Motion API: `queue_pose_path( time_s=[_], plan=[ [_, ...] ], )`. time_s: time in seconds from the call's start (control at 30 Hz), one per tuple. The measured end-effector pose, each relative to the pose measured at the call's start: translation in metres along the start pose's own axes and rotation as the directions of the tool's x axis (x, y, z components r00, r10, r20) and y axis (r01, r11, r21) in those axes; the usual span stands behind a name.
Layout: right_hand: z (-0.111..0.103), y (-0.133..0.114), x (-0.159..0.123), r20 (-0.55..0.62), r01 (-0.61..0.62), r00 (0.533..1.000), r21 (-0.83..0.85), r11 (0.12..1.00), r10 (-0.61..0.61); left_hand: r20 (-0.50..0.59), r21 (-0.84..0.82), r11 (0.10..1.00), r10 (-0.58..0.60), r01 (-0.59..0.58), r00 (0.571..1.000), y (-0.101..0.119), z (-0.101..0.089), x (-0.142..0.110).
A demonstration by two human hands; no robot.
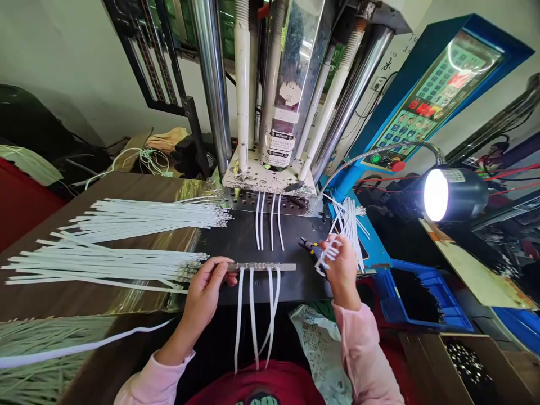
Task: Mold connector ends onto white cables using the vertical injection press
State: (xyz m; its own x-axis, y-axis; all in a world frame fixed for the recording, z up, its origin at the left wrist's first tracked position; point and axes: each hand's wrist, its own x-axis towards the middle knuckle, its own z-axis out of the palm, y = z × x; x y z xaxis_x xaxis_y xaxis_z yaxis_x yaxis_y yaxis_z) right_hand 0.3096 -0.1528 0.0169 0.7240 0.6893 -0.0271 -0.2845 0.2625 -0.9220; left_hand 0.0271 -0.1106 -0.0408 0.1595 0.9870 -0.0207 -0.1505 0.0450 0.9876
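My left hand [205,292] is shut on the end of a narrow steel bar [261,266], which lies across a black metal mould plate [261,244]. Several long white plastic strips [253,318] hang from the bar toward me. My right hand [342,267] grips a comb-like white plastic moulded piece [328,252]. Just left of that hand lie yellow-handled side cutters [309,245], their handles partly hidden. A bunch of white strips [350,228] rises beyond my right hand.
Large bundles of white strips [139,219] cover the wooden table [122,185] at left. Steel columns of a vertical moulding machine [274,84] stand ahead. To the right are a control panel [434,95], a bright lamp [451,194], a blue crate [422,298] and a cardboard box [468,371].
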Motion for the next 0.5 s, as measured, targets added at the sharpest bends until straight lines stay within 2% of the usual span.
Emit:
queue_pose_path(
  time_s=[0.07,0.13,0.17,0.2,0.23,0.27,0.3,0.37,0.43,0.5],
  plan=[
    [-0.020,-0.017,-0.005,0.102,0.014,0.995,-0.071,0.997,-0.007,-0.030,-0.057,0.997,-0.054,0.052,0.998,0.002,0.002,0.002],
    [-0.044,-0.037,-0.019,0.299,0.006,0.951,-0.256,0.967,0.073,-0.050,-0.092,0.993,-0.085,0.080,0.995,0.005,0.005,0.003],
    [-0.057,-0.047,-0.027,0.408,-0.006,0.895,-0.397,0.918,0.182,-0.059,-0.109,0.990,-0.094,0.087,0.994,0.006,0.005,0.004],
    [-0.070,-0.057,-0.034,0.511,0.011,0.797,-0.546,0.837,0.323,-0.067,-0.126,0.988,-0.100,0.091,0.993,0.007,0.006,0.004],
    [-0.081,-0.066,-0.040,0.567,0.081,0.701,-0.666,0.742,0.433,-0.070,-0.140,0.986,-0.104,0.093,0.992,0.007,0.006,0.004],
    [-0.091,-0.073,-0.045,0.577,0.165,0.644,-0.746,0.646,0.502,-0.070,-0.152,0.984,-0.106,0.095,0.992,0.007,0.007,0.005],
    [-0.098,-0.078,-0.047,0.571,0.246,0.634,-0.788,0.564,0.521,-0.067,-0.160,0.983,-0.106,0.094,0.992,0.007,0.007,0.005],
    [-0.103,-0.080,-0.047,0.546,0.341,0.708,-0.820,0.461,0.447,-0.049,-0.164,0.983,-0.094,0.085,0.994,0.007,0.008,0.005],
    [-0.095,-0.072,-0.043,0.540,0.374,0.766,-0.816,0.441,0.350,-0.004,-0.153,0.986,-0.064,0.063,0.998,0.008,0.009,0.004],
    [-0.075,-0.058,-0.040,0.576,0.405,0.761,-0.781,0.475,0.298,0.067,-0.124,0.992,-0.013,0.021,0.998,0.010,0.010,0.003]
  ],
)
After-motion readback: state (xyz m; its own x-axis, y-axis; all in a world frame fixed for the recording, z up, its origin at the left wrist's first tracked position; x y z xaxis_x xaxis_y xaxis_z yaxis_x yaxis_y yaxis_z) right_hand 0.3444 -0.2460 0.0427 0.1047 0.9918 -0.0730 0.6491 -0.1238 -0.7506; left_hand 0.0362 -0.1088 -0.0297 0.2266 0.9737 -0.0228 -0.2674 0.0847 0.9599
